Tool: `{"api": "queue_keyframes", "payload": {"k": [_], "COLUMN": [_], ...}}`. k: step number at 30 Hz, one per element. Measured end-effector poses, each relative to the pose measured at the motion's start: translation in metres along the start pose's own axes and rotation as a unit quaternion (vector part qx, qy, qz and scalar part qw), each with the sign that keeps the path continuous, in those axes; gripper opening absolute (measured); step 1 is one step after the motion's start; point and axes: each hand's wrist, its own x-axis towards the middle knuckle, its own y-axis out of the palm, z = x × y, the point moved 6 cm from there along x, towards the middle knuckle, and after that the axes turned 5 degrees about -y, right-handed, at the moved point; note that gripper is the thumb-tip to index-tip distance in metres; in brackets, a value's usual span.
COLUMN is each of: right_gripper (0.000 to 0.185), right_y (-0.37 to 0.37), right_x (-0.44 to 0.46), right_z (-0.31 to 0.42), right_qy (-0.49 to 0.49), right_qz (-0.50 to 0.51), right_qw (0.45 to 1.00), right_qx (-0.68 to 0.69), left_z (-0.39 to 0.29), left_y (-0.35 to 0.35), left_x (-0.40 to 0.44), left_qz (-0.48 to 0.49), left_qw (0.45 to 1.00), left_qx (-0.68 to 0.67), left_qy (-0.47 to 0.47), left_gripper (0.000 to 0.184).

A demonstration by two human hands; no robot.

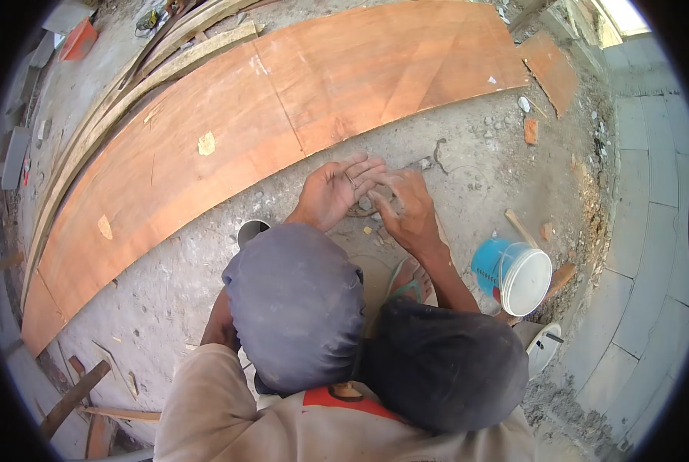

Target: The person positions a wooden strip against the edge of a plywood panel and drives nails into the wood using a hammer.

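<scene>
My left hand (pixel 331 192) is held palm up with its fingers stretched toward the right, and nothing shows on the palm. Beside it, my right hand (pixel 410 206) has its fingers loosely bent over the fingertips of the left, the thumb standing apart; no object can be made out in it. Both hands are above the dusty concrete floor (pixel 468 177), just beyond my bent knees in dark trousers (pixel 294 300). A sandalled foot (pixel 412 281) shows below the right hand.
Long reddish plywood (pixel 229 131) lies ahead, with timber strips (pixel 90 142) along its far side. At the right are a blue bucket with a white lid (pixel 525 281), a wood scrap (pixel 520 227) and a block wall (pixel 645 254). A round container (pixel 252 231) stands left of the knees.
</scene>
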Motion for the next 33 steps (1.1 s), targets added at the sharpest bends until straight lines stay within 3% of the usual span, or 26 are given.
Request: {"api": "queue_keyframes", "payload": {"k": [6,9,10,12,14,16,18,20,24,28,30,33], "right_gripper": [0.025,0.018,0.018,0.012,0.012,0.013,0.018,0.019,0.022,0.024,0.026,0.043], "right_y": [0.041,0.047,0.047,0.051,0.047,0.038,0.036,0.037,0.046,0.034,0.019,-0.015], "right_x": [0.002,-0.003,-0.005,-0.008,-0.001,0.010,0.022,0.029,0.043,0.043,0.012,-0.061], "right_z": [0.009,0.020,0.022,0.019,0.016,0.012,0.012,0.007,0.004,-0.014,-0.060,-0.108], "right_qy": [0.012,0.018,0.022,0.078,0.129,0.172,0.201,0.175,0.109,0.173,0.261,0.292], "right_qz": [0.083,0.101,0.095,0.087,0.065,0.037,0.094,0.107,0.107,0.099,0.080,0.068], "right_qw": [0.993,0.986,0.984,0.990,0.989,0.984,0.974,0.979,0.988,0.975,0.960,0.941], "right_qx": [-0.081,-0.134,-0.152,-0.083,-0.042,0.008,0.044,0.016,0.003,0.099,0.067,-0.158], "left_z": [0.016,0.026,0.028,0.032,0.025,0.022,0.015,0.005,-0.015,-0.042,-0.064,-0.108], "left_y": [-0.021,-0.042,-0.045,-0.039,-0.043,-0.049,-0.054,-0.058,-0.057,-0.043,-0.031,-0.014], "left_x": [-0.010,-0.016,-0.021,-0.026,-0.033,-0.033,-0.027,-0.022,-0.008,-0.003,0.005,0.027], "left_qz": [0.063,0.027,0.027,0.048,-0.051,-0.038,-0.029,-0.058,-0.088,-0.111,-0.129,-0.130], "left_qw": [0.997,0.993,0.996,0.995,0.997,0.996,0.991,0.970,0.952,0.936,0.914,0.884], "left_qx": [0.020,0.096,0.066,0.036,0.031,0.081,0.134,0.234,0.280,0.327,0.379,0.444], "left_qy": [-0.043,-0.062,-0.062,-0.075,-0.051,-0.029,-0.005,0.043,0.084,0.068,0.073,0.064], "left_gripper": [0.063,0.061,0.057,0.054,0.036,0.035,0.035,0.032,0.025,0.018,0.016,0.014]}}
